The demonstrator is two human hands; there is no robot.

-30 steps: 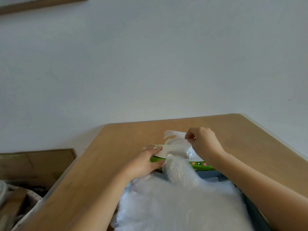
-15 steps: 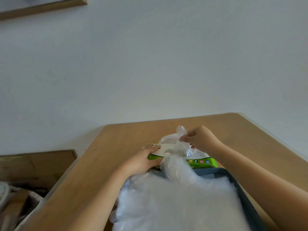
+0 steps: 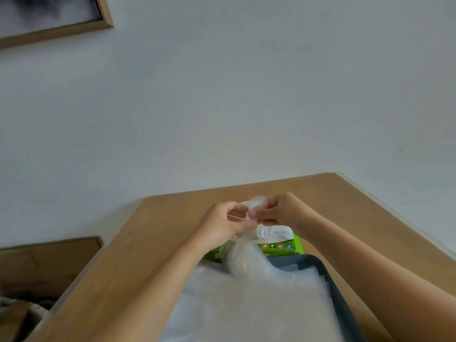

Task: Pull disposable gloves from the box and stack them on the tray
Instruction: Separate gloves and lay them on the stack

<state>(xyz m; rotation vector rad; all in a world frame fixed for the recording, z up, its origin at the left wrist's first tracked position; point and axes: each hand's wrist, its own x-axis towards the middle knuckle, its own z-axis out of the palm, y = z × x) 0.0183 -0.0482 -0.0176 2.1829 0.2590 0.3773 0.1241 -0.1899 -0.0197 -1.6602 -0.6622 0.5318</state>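
1. Room: the white wall (image 3: 222, 95) fills the upper field. A wood-framed picture (image 3: 56, 28) hangs at its upper left. Brown boards (image 3: 49, 262) lie low at the left, beyond the table edge.

2. Surface: the wooden table (image 3: 148, 255) runs from the wall toward me. On it stands the dark blue-grey tray (image 3: 332, 282), nearest me, loaded with a flat stack of clear gloves (image 3: 246, 312). The green box (image 3: 293, 246) lies just behind the tray's far rim, touching or nearly touching it; I cannot tell which.

3. Arm pose: my left forearm (image 3: 160, 280) and my right forearm (image 3: 370, 262) are bare. Both reach forward and converge above the box.

4. Hands: my left hand (image 3: 222, 225) and my right hand (image 3: 283, 213) meet fingertip to fingertip, raised clear of the box top. On each hand the thumb and curled fingers close narrowly in a pinch on the crumpled upper end of one glove (image 3: 244, 260).

5. Task item: this glove hangs from the pinch, passes in front of the box and reaches down to the far end of the stack.
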